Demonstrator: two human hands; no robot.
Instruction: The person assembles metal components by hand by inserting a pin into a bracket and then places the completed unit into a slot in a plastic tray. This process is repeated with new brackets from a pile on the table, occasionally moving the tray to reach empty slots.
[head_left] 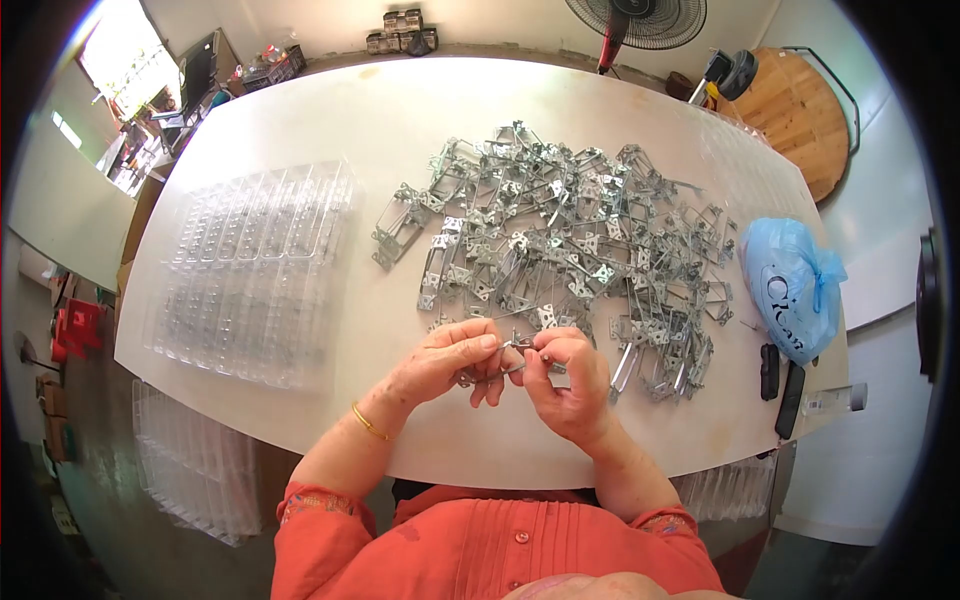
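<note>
Both hands meet over the front of the table and grip one small metal bracket [520, 342] between them. My left hand [455, 360] is closed on its left part, thumb on top and fingers curled beneath. My right hand [567, 385] pinches the other end between thumb and fingers. Fingers cover much of the bracket, so its full shape is hidden. Just beyond the hands spreads a large heap of similar silver metal brackets [560, 220], tangled together, some with long thin rods.
Clear plastic trays [250, 270] are stacked on the left of the white table [400, 100]. At the right are a tied blue plastic bag [793, 290], dark oblong objects [790, 400] and a clear bottle [835, 399]. A fan [640, 20] stands behind the table.
</note>
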